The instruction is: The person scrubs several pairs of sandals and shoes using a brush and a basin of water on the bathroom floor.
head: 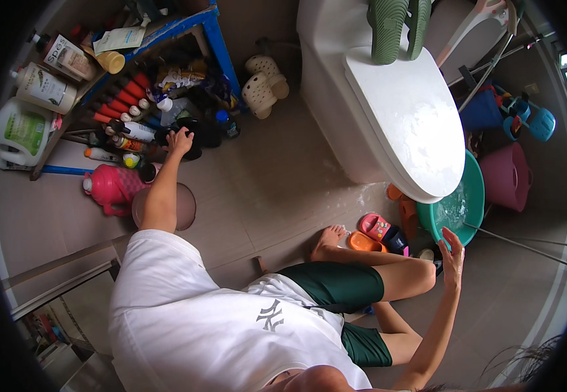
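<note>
My left hand (180, 141) reaches out to the left, its fingers spread at dark shoes (193, 151) beside the blue-framed shelf; whether it grips one cannot be told. Close by are several bottles, among them a clear one with a white cap (173, 110). My right hand (453, 259) is raised with its fingers apart and nothing in it, just below a green basin (474, 188) holding water. A toilet with a closed white lid (406, 122) partly hides the basin. Green slippers (390, 29) rest on the far end of the toilet.
A pink thermos (112, 188) and a brown bin (187, 206) stand by my left arm. Orange (362, 241) and red clogs (374, 225) lie near my bare foot. Beige clogs (259, 93) are beside the toilet base. A pink tub (506, 176) stands behind the basin.
</note>
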Tool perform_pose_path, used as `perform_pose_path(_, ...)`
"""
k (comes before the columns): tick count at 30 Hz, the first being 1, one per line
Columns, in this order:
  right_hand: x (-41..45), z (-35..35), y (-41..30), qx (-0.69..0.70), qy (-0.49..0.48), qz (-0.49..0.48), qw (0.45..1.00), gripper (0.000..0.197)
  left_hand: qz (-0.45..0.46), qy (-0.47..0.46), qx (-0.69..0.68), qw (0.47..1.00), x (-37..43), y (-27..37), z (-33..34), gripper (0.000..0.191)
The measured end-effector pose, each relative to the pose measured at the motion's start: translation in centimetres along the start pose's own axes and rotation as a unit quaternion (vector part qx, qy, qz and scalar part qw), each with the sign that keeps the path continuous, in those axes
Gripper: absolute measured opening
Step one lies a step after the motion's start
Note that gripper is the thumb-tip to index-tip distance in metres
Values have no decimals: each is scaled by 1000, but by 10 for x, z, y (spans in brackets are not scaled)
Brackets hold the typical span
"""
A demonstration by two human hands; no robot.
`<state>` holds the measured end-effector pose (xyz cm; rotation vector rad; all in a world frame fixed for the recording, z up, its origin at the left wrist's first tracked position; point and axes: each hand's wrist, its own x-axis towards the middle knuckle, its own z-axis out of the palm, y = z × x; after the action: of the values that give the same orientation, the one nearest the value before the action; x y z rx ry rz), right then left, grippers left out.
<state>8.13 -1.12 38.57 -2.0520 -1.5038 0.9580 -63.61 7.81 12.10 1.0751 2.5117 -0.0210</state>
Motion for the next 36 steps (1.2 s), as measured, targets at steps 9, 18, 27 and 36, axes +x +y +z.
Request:
perform_pose_path(9, 6, 12, -11, -41, -5, -38, 998, 32, 10, 60, 1, 998, -12, 5, -16, 48)
perform_pose_path(18, 12, 11, -17, -42, -14, -23, 999, 35, 55, 68, -6, 996, -8, -12, -15, 57)
perform_pose_path(27, 0, -10, 16, -5, 29, -20, 999, 32, 94, 71, 34, 992, -17, -13, -33, 59)
perform_pose_path(36, -38, -32, 70, 77, 41, 41, 995, 35, 150, 11, -32, 988, -7, -51, -31, 51)
